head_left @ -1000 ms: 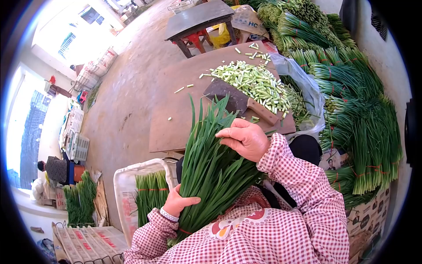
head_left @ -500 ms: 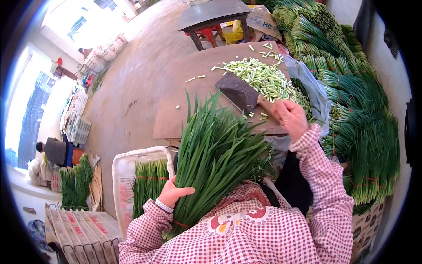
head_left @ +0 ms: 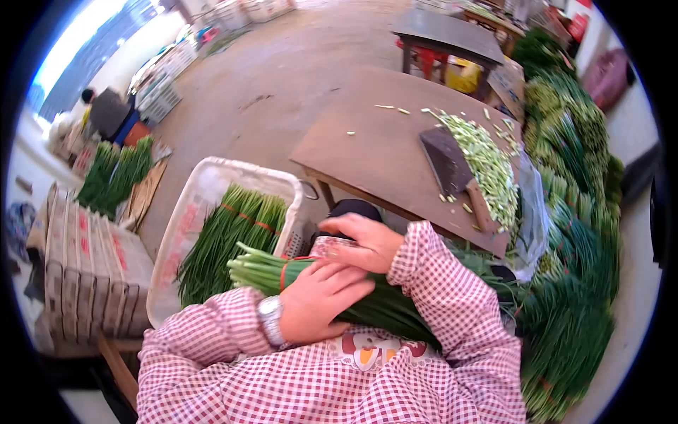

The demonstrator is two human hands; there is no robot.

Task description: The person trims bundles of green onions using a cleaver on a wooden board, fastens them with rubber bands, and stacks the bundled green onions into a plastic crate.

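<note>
Some work looks done: at the left, a crate [head_left: 240, 166] holds red-banded bundles of greens [head_left: 222, 244], its far-right corner near the counter's near-left leg. The left hand [head_left: 321, 300] is draped over another green bundle [head_left: 388, 307], fingers spread; it lies across the lap, short of the counter's near edge. A red band [head_left: 284, 274] already circles its pale stem end. The right hand [head_left: 364, 244] bends over the same bundle, thumb and fingers fairly narrow.

Cutting seems to have been done on the counter [head_left: 367, 127]: a cleaver [head_left: 446, 159] lies unheld, its handle toward the near-right corner, beside cut stem pieces [head_left: 484, 166] heaped along the right edge. Beyond that edge, the large pile of greens [head_left: 583, 226] suggests plenty left, though I cannot tell which are finished.

The left sleeve hides the crate's near-right corner. Whether either hand truly grips cannot be told, their undersides being hidden. The held bundle's leaf tips vanish behind the right sleeve, and the pile's far right fades into shadow.
</note>
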